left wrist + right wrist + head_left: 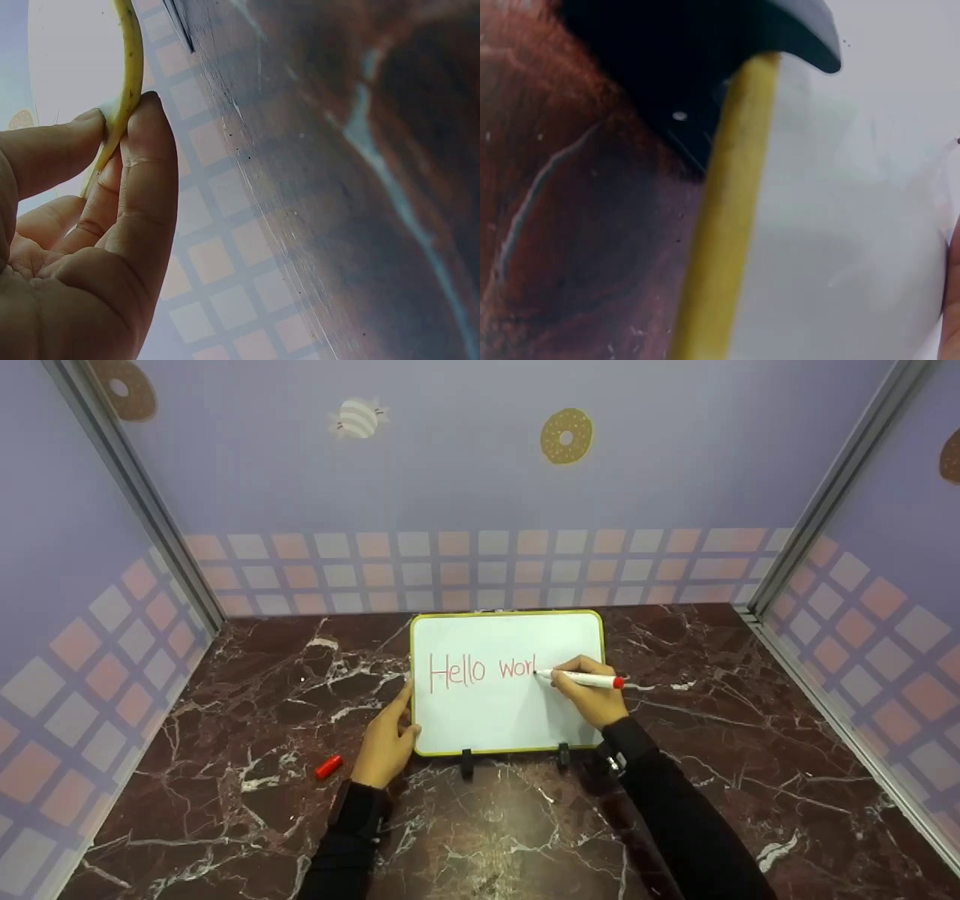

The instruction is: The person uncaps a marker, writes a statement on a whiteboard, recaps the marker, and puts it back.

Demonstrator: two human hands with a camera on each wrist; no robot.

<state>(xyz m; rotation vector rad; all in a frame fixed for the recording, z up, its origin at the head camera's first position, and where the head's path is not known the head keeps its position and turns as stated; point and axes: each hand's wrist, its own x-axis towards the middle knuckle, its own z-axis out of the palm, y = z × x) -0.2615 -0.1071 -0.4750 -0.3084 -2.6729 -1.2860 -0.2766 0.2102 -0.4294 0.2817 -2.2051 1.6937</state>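
For neat writing on the white rectangular board with a yellow rim (487,724), light, even pressure is called for, with the strokes drawn on the same line as the red handwritten lettering (457,670), which reads "Hello wor" and then an upright stroke. The board is best braced firmly at its left edge, since it is propped on small black feet (467,763) and could, it is judged, be rocked by a hard push; the fresh ink should not be brushed by the knuckles. The slim white marker with a red end (589,679) is pinched between the thumb and fingers of the right hand (592,694), close behind the tip; the tip is set at that upright stroke, right of the board's middle, and the red end is pointed out past the board's right edge. By the left hand (386,742), the board's left rim is pinched, thumb on the front face and fingers behind, as is shown in the left wrist view. The small red cylindrical cap (328,767) is left lying on the dark red marbled tabletop (262,825), left of the board's lower corner.
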